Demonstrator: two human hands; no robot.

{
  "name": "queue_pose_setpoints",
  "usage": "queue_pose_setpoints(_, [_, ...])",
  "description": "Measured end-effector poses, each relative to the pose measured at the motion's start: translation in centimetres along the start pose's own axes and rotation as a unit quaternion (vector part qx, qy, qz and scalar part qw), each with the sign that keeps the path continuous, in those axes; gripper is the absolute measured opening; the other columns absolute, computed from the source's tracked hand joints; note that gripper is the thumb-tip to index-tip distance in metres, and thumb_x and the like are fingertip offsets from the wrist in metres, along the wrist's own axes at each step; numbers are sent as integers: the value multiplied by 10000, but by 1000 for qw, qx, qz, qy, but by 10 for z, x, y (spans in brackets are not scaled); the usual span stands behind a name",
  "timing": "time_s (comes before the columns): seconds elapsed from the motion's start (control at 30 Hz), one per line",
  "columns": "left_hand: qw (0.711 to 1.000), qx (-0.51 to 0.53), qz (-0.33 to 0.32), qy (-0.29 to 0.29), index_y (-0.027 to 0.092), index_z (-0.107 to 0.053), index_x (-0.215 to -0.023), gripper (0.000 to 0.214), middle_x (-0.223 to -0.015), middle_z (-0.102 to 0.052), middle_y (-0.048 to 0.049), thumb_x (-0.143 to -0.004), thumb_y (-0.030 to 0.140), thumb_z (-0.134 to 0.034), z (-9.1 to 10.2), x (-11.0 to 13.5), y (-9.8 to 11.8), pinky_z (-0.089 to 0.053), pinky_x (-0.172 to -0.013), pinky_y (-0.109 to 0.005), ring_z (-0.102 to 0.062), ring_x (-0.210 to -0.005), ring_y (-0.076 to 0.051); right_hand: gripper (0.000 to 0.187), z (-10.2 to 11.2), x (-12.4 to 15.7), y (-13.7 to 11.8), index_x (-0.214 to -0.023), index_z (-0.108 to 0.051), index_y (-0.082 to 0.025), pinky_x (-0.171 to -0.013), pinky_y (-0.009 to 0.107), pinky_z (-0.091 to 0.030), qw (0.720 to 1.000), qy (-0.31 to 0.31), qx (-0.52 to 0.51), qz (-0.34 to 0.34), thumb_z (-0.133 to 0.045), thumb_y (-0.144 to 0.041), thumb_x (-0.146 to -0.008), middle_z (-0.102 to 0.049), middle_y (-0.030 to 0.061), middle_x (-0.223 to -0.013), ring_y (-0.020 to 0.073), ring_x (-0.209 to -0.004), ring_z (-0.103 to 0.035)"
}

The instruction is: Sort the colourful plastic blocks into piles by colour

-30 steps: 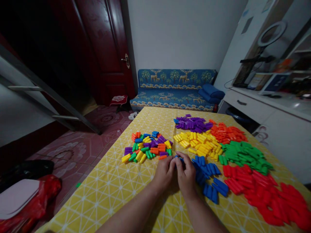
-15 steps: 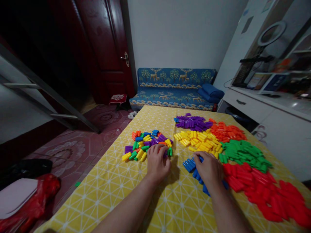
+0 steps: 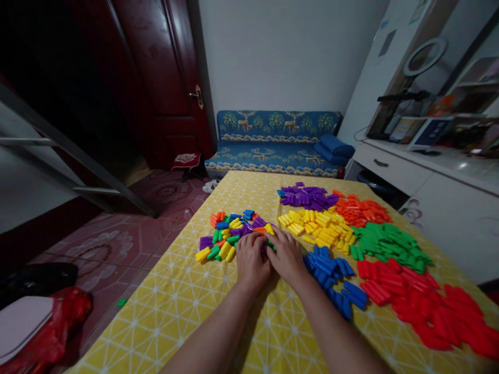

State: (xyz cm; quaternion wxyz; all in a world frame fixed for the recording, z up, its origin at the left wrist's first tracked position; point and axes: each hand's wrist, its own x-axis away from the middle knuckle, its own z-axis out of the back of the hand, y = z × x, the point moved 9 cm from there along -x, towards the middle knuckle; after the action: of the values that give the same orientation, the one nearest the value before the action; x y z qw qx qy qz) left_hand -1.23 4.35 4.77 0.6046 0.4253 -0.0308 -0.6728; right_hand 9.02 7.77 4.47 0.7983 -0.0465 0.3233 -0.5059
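Note:
A mixed heap of small plastic pieces (image 3: 226, 236) in several colours lies on the left of the table. My left hand (image 3: 252, 262) rests at the heap's right edge with its fingers curled; a bit of purple plastic piece (image 3: 264, 251) shows between thumb and fingers. Touching it, my right hand (image 3: 287, 255) reaches over the same edge, fingers stretched forward and slightly apart near yellow and green pieces. Its fingertips partly cover the pieces below. Blue pieces (image 3: 327, 267) lie just right of my right hand.
Sorted by colour, purple pieces (image 3: 307, 197), yellow pieces (image 3: 322, 226), orange pieces (image 3: 362, 210), green pieces (image 3: 390, 244) and red pieces (image 3: 432, 306) cover the table's right side. A patterned yellow cloth (image 3: 156, 322) covers the table. Beyond stands a blue sofa (image 3: 268, 150).
My right hand has moved left from the blue pieces to the mixed heap beside my left hand, uncovering the blue pieces. My left hand has stayed nearly in place. The view has shifted slightly.

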Motion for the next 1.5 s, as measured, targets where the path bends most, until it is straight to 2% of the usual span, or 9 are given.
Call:
queue_pose_setpoints(0.33, [994, 88, 15, 59, 193, -551, -1225, 366, -1215, -632, -103, -862, 236, -559, 13, -1, -4, -436, -994, -438, -564, -1148, -260, 229, 35, 14, 15, -973, -713, -215, -950, 407, -510, 943, 143, -298, -38, -511, -316, -930, -692, 94, -1072, 225, -1053, -633])
queue_pose_setpoints(0.5, [988, 149, 11, 43, 210, -578, -1222, 314, -1161, -679, -83, -917, 235, -507, 10, 1, -6, -469, -941, -392, -616, -1070, -227, 147, 30, 19, 5, -869, -654, -212, -844, 365, -553, 928, 135, -341, -68, -626, -356, -857, -696, 78, -957, 215, -923, -661])
queue_pose_setpoints(0.67, [985, 173, -18, 16, 224, -592, -1249, 319, -1163, -690, -75, -949, 257, -487, 5, 1, -2, -460, -948, -380, -621, -1077, -218, 336, 12, 18, 17, -1085, -618, -194, -724, 312, -578, 897, 107, -409, -128, -652, -397, -819, -707, 94, -1011, 196, -831, -686])
queue_pose_setpoints(0.83, [993, 109, -2, 34, 220, -592, -1239, 337, -1050, -695, -61, -931, 203, -456, 12, -1, -3, -449, -893, -380, -606, -999, -219, 384, 13, 16, 59, -1043, -647, -151, -529, 266, -540, 880, 123, -407, -210, -670, -431, -781, -697, 86, -896, 166, -642, -651])
queue_pose_setpoints(0.93, [996, 69, 5, 49, 205, -619, -1108, 347, -1009, -680, -55, -792, 116, -509, 21, -1, -4, -434, -890, -395, -581, -1005, -242, 434, 23, 22, 92, -1068, -590, -154, -591, 293, -577, 830, 210, -437, -275, -683, -443, -758, -672, 88, -974, 147, -649, -656])
queue_pose_setpoints(1.07, [1000, 4, 23, 20, 203, -612, -1055, 405, -1040, -656, -72, -669, 106, -537, 24, 0, -6, -419, -904, -430, -554, -1030, -281, 591, 31, 23, 104, -1255, -459, -207, -839, 390, -576, 791, 266, -487, -258, -696, -388, -743, -507, 171, -1368, 234, -1037, -673])
queue_pose_setpoints(1.23, [995, -82, 32, -39, 231, -608, -1174, 500, -1134, -626, -85, -677, 177, -611, 16, 4, -8, -400, -898, -448, -522, -1067, -311, 535, 21, 24, 82, -1263, -494, -173, -874, 424, -548, 853, 219, -415, -227, -642, -358, -784, -603, 179, -1255, 276, -1108, -639])
queue_pose_setpoints(1.37, [992, -103, 45, -58, 259, -631, -1173, 481, -1111, -640, -64, -709, 140, -591, 10, 5, -16, -400, -860, -418, -535, -1030, -280, 299, 13, 14, 36, -1093, -649, -187, -944, 438, -508, 951, 111, -275, -87, -544, -197, -814, -674, 116, -1144, 248, -1096, -606])
queue_pose_setpoints(1.5, [993, -101, 44, -51, 238, -645, -1159, 474, -1095, -650, -70, -710, 103, -577, 9, 3, -20, -408, -866, -425, -535, -1034, -282, 565, -2, 14, 4, -1296, -584, -203, -1082, 491, -385, 995, 0, -103, 5, -563, -73, -747, -617, 78, -1316, 277, -1254, -477])
